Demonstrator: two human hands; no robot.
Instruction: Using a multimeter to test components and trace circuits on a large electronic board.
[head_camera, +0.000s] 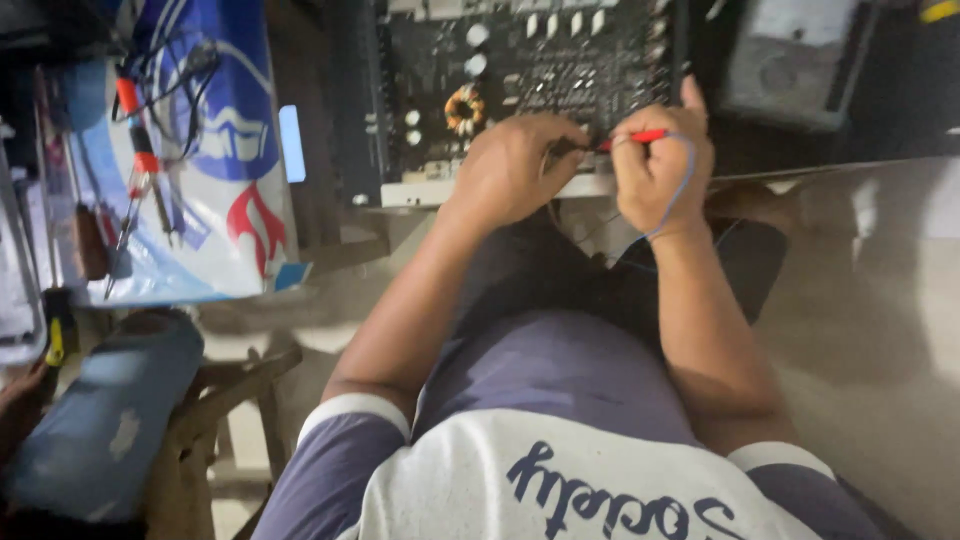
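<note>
right hand (660, 170) pinches red probe (632, 137) | left hand (515, 165) closed on dark probe (568, 147) | both over circuit board (520, 70), upper centre

The red probe (633, 137) lay nearly flat, tip pointing left over the front edge of the dark board (520, 70). A thin lead (684, 185) looped off it around the wrist. The board sat flat, packed with parts, including a copper coil (464, 108).
</note>
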